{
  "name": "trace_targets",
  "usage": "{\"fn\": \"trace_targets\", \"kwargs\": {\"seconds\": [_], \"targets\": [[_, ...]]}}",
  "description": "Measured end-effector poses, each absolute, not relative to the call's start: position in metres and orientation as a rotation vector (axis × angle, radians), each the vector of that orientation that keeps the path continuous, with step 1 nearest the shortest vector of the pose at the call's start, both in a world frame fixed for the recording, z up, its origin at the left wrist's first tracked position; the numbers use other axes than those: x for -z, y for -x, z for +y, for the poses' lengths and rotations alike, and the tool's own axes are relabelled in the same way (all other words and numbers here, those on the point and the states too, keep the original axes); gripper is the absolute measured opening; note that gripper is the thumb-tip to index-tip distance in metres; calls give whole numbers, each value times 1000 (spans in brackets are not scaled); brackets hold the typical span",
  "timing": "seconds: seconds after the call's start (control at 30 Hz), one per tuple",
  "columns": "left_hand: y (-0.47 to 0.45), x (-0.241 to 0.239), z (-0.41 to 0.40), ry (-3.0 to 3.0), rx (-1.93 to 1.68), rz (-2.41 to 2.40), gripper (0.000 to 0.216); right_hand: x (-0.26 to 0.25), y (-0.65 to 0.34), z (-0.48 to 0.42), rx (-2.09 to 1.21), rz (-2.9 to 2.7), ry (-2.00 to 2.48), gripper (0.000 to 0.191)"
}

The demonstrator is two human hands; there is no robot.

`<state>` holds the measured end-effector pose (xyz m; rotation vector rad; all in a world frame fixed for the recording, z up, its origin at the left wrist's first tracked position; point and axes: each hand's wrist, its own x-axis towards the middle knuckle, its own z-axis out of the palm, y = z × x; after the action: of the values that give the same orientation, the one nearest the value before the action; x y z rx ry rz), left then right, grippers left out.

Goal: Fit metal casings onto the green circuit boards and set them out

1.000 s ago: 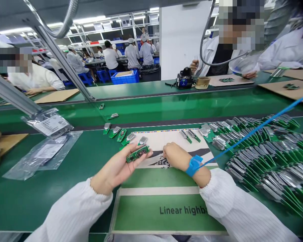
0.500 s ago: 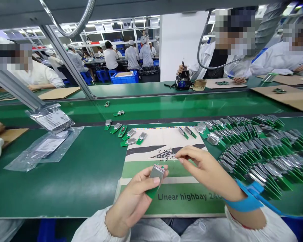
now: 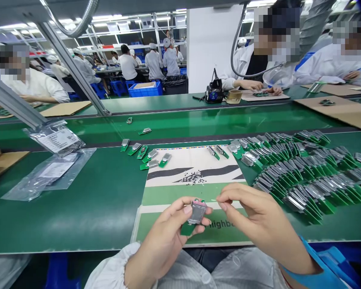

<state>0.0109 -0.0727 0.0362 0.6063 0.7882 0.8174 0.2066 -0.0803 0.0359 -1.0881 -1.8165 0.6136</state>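
Observation:
My left hand (image 3: pixel 171 226) is closed around a green circuit board (image 3: pixel 188 229) with a silver metal-cased block (image 3: pixel 197 212) on it, tilted up above the printed cardboard sheet (image 3: pixel 165 198). To its right, my right hand (image 3: pixel 249 212) pinches thumb and forefinger together. A tiny pale sliver seems to show at the fingertips, too small to name. The two hands are apart. Beyond them, a scatter of tiny dark and silvery parts (image 3: pixel 193 176) lies on the sheet. A blue strap (image 3: pixel 315 267) circles my right wrist.
Rows of similar boards (image 3: pixel 313 172) fill the right side of the table. Several more boards (image 3: pixel 150 156) lie at the sheet's far left corner. Plastic bags (image 3: pixel 52 170) rest on the left. Beyond runs a green belt (image 3: pixel 180 122), with co-workers (image 3: pixel 258 60) across it.
My right hand has drawn back from the pile of tiny parts towards me, still pinched. My left hand has turned the board and shifted slightly right. A co-worker's hand has left the black holder.

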Motion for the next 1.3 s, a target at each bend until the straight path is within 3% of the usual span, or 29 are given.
{"fn": "trace_targets", "kwargs": {"seconds": [0.43,0.67,0.9,1.3], "targets": [[-18,-29,-82,-807,-887,729,15,-38,-194,-92,-418,-1694,1003,24],[-20,-40,-84,-925,-937,756,18,-40,-184,-97,-392,-1596,851,40],[-20,-42,-82,-949,-902,741,17,-50,-182,-91,-166,-1788,858,34],[-21,-43,-81,-901,-901,676,19,-48,-180,-92,-110,-1818,902,32]]}}
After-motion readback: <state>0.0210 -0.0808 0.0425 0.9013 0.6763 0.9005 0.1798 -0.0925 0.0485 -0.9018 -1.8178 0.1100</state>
